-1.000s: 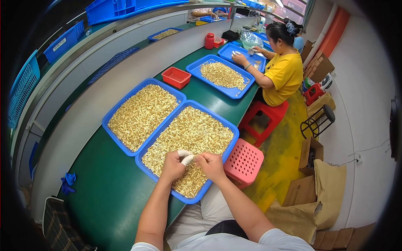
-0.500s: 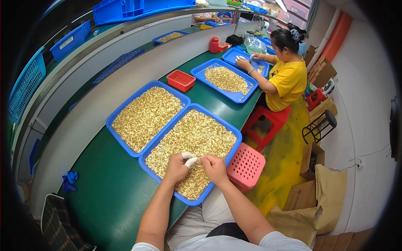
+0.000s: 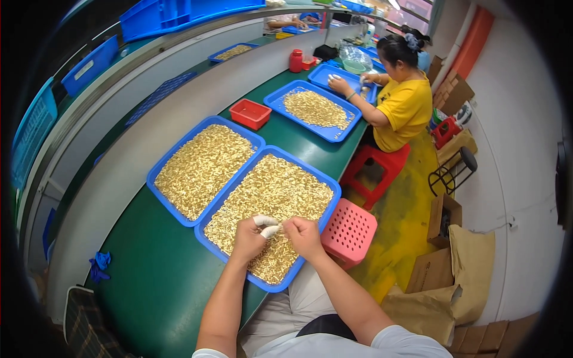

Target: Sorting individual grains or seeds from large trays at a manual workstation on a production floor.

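left hand (image 3: 250, 238) and right hand (image 3: 305, 237) pinch over tray (image 3: 270, 287), toward its near edge, tips close; can't tell on what. gold bits (image 3: 277, 185) fill it. likely handling bits singly; next needs fine grip.

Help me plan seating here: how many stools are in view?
3: a pink stool just right of the nearest blue tray, a red stool under the person in yellow, and a black stool farther right. More may be hidden.
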`<state>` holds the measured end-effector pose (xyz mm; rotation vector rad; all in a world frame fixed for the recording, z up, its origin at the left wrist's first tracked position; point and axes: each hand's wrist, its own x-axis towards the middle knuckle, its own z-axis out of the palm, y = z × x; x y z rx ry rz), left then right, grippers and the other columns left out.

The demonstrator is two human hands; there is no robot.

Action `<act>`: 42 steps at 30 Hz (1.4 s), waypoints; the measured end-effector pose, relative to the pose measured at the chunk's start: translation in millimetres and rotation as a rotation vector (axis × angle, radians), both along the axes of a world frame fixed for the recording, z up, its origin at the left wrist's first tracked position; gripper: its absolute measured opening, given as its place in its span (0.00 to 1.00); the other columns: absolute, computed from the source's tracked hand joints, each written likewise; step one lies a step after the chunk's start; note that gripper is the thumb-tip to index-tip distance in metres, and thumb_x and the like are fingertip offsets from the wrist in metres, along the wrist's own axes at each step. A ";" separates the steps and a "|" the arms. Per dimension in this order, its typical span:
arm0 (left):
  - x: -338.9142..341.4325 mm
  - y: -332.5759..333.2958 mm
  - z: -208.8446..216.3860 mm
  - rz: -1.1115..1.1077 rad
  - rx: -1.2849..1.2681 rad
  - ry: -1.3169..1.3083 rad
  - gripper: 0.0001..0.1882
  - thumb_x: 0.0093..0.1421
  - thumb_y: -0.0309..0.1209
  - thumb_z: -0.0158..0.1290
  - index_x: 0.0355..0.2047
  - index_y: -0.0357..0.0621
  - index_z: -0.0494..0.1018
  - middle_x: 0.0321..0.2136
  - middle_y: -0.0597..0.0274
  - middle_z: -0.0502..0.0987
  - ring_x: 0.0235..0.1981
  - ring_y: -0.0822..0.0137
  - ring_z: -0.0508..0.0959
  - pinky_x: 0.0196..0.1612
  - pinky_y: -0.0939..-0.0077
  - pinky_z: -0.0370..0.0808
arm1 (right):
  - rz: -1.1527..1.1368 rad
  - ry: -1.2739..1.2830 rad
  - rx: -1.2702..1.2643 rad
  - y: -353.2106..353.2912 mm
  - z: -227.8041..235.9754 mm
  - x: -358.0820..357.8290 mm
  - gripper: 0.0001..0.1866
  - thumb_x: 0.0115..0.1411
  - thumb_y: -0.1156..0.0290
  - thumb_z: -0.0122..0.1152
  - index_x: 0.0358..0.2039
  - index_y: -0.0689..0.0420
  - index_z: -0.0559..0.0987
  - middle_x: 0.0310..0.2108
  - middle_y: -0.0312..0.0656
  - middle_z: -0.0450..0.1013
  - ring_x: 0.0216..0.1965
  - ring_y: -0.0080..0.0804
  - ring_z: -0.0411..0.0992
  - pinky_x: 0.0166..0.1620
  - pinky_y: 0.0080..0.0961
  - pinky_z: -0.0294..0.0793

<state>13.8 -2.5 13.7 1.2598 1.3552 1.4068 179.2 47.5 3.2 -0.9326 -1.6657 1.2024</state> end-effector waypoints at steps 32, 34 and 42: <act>1.1 -0.6 3.7 -0.028 0.040 0.038 0.06 0.59 0.15 0.55 0.35 0.37 0.75 0.31 0.68 0.76 0.33 0.77 0.75 0.38 0.83 0.72 | 0.001 0.060 0.041 0.6 4.2 -7.0 0.14 0.63 0.69 0.59 0.22 0.63 0.74 0.14 0.44 0.66 0.17 0.27 0.63 0.23 0.30 0.63; 0.3 0.7 3.7 -0.005 0.045 0.006 0.06 0.59 0.15 0.55 0.35 0.37 0.75 0.31 0.68 0.76 0.33 0.77 0.75 0.38 0.83 0.72 | -0.014 0.058 0.048 1.1 1.3 -7.1 0.15 0.64 0.69 0.59 0.22 0.63 0.74 0.14 0.44 0.66 0.17 0.27 0.63 0.23 0.30 0.63; 0.6 -1.9 5.6 -0.010 0.004 0.007 0.06 0.60 0.16 0.54 0.37 0.38 0.74 0.32 0.68 0.76 0.34 0.77 0.75 0.40 0.83 0.72 | -0.057 0.128 0.026 1.5 -4.6 -8.9 0.16 0.65 0.68 0.57 0.22 0.63 0.73 0.15 0.44 0.66 0.17 0.27 0.63 0.23 0.31 0.62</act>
